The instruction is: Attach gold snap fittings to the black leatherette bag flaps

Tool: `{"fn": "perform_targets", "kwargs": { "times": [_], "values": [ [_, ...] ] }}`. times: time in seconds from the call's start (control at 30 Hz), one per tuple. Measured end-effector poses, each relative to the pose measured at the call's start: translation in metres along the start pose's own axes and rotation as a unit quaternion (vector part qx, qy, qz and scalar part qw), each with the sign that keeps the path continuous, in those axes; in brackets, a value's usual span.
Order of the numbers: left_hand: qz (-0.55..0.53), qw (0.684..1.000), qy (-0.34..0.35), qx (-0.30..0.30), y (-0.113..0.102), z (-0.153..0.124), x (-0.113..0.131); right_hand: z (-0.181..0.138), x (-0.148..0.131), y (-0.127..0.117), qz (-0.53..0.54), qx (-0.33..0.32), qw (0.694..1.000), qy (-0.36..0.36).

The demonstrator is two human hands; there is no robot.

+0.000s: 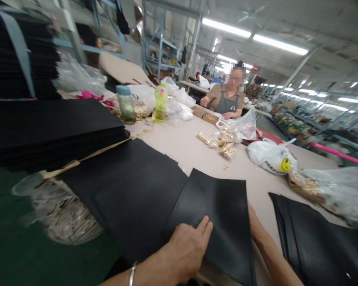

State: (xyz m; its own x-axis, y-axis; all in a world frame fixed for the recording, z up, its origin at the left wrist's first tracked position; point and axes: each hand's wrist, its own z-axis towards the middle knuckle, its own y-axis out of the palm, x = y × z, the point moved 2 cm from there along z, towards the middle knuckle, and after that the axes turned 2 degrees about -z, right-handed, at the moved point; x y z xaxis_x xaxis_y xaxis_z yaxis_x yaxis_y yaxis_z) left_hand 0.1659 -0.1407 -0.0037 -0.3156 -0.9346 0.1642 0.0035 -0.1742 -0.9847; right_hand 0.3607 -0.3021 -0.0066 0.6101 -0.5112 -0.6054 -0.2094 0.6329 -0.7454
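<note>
My left hand (187,246) rests on a black leather-like sheet (223,214) at the near edge of the table, fingers together and curled at the sheet's left edge as if gripping it. My right forearm (268,250) runs under the sheet's right side; that hand is hidden beneath the sheet. The sheet lies on top of a spread of more black pieces (131,186). Another black piece (319,242) lies to the right.
A tall stack of black sheets (47,131) stands at left. Bottles (127,105) (161,103), plastic bags (271,157) and gold metal fittings (222,143) lie on the beige table (181,143). A person (226,99) sits at the far end.
</note>
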Motion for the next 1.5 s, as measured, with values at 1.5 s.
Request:
{"fn": "perform_targets", "kwargs": {
  "times": [1.5],
  "values": [
    [-0.061,0.996,0.024,0.064,0.016,-0.010,-0.006,-0.043,-0.061,0.020,0.061,-0.262,0.950,0.158]
  ]
}}
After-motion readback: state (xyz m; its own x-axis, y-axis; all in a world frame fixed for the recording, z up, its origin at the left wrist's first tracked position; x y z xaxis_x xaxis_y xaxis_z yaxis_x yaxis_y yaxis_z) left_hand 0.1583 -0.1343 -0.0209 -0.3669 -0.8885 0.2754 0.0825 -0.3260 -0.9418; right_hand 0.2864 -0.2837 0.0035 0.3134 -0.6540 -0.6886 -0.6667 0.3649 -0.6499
